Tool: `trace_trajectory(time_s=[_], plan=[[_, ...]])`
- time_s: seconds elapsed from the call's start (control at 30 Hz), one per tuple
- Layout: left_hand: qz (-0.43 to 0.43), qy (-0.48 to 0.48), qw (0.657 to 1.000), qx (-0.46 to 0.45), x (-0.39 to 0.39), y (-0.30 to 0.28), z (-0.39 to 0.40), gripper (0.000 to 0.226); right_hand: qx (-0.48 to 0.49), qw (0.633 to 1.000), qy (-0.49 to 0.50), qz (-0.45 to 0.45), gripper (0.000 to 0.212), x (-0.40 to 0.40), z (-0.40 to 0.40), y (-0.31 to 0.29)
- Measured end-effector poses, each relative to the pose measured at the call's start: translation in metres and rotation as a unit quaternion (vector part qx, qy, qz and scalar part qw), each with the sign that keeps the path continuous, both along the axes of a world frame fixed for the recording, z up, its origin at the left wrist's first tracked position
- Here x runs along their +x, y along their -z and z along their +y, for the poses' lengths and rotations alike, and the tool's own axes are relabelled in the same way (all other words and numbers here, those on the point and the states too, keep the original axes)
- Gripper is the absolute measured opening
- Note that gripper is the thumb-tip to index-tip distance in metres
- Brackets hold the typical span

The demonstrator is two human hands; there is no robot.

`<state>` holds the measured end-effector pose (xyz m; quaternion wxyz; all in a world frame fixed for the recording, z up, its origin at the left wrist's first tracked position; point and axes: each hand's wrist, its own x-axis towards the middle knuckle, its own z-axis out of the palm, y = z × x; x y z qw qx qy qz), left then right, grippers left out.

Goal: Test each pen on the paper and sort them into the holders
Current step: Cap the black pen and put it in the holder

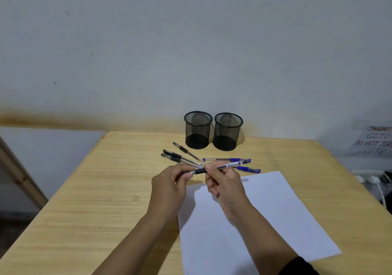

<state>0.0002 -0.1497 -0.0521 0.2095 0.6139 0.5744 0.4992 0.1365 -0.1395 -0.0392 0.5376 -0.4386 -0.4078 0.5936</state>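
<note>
Wood table [84,190], both hands gripping black pen [212,168] w/ paper [275,211] below

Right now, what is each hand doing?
Left hand: closed on the cap end of the black pen.
Right hand: closed on the same pen's barrel.

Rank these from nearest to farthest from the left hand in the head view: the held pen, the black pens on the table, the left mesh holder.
1. Held pen: gripped by the left hand, its cap end in the fingers.
2. Black pens on the table: just beyond the hands.
3. Left mesh holder: at the table's far edge, by the wall.
</note>
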Motion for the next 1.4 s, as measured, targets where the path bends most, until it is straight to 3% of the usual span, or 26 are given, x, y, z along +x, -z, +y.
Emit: trace_trajectory(time_s=[0.1, 0.23, 0.4, 0.6, 0.77, 0.83, 0.93, 1.03, 1.23, 1.4], plan=[[0.016, -0.004, 1.0, 0.006, 0.001, 0.0, -0.001, 0.015, 0.001, 1.0, 0.002, 0.026, 0.016, -0.002, -0.005, 0.004], [0.014, 0.018, 0.999, -0.028, -0.003, -0.003, -0.002, 0.016, -0.026, 1.0, -0.004, -0.004, 0.013, 0.0, -0.007, 0.006], [-0.005, 0.005, 0.998, -0.059, -0.02, -0.013, 0.006, 0.017, -0.025, 0.997, -0.045, 0.054, 0.011, 0.018, -0.009, -0.004], [0.018, 0.046, 0.998, -0.039, -0.027, -0.036, 0.018, 0.023, 0.009, 0.977, -0.125, -0.172, 0.008, 0.032, -0.004, -0.018], [0.005, 0.097, 0.995, 0.012, -0.011, -0.064, 0.038, 0.036, 0.078, 0.953, -0.158, -0.247, 0.011, 0.031, 0.015, -0.036], [-0.029, 0.106, 0.994, 0.027, -0.004, -0.074, 0.051, 0.043, 0.099, 0.947, -0.136, -0.272, 0.008, 0.029, 0.03, -0.042], [-0.089, 0.062, 0.993, 0.035, 0.0, -0.077, 0.077, 0.042, 0.125, 0.945, -0.026, -0.301, 0.007, 0.03, 0.06, -0.055], [-0.068, 0.006, 0.998, -0.017, -0.004, -0.063, 0.112, 0.058, 0.141, 0.932, 0.052, -0.329, 0.01, 0.03, 0.091, -0.074], [-0.034, 0.027, 0.99, -0.131, -0.008, -0.034, 0.16, 0.094, 0.196, 0.899, 0.094, -0.379, 0.014, 0.021, 0.15, -0.098], [-0.06, 0.068, 0.988, -0.123, -0.006, -0.023, 0.18, 0.094, 0.213, 0.868, 0.084, -0.44, 0.015, 0.01, 0.183, -0.091]])
